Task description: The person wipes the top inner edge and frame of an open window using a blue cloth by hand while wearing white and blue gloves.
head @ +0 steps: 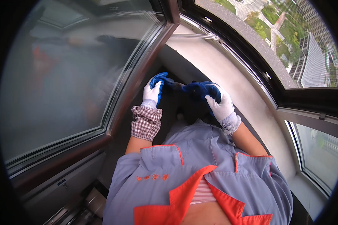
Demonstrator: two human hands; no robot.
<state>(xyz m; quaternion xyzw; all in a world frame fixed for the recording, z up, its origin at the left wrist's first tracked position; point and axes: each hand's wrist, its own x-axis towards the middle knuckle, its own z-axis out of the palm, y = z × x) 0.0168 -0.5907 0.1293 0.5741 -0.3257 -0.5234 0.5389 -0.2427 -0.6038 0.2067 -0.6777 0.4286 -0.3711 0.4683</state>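
Observation:
Both hands wear white knit gloves with blue coated palms. A twisted dark blue cloth (195, 89) stretches between them in front of my body. My left hand (155, 87) grips its left end, close to the brown frame of an open window sash (142, 67). The other end is bunched in my right hand (220, 98), beside the pale window sill (211, 60). A checked sleeve cover (146, 123) is around my left forearm; my right forearm is bare above the glove cuff.
The large glass pane (64, 84) stands at the left, joined to the outer frame by a metal stay arm (194, 36). Beyond the window opening, upper right, lie paths, trees and buildings far below. A smaller window (321, 152) is at the right. Blurred objects sit at the lower left.

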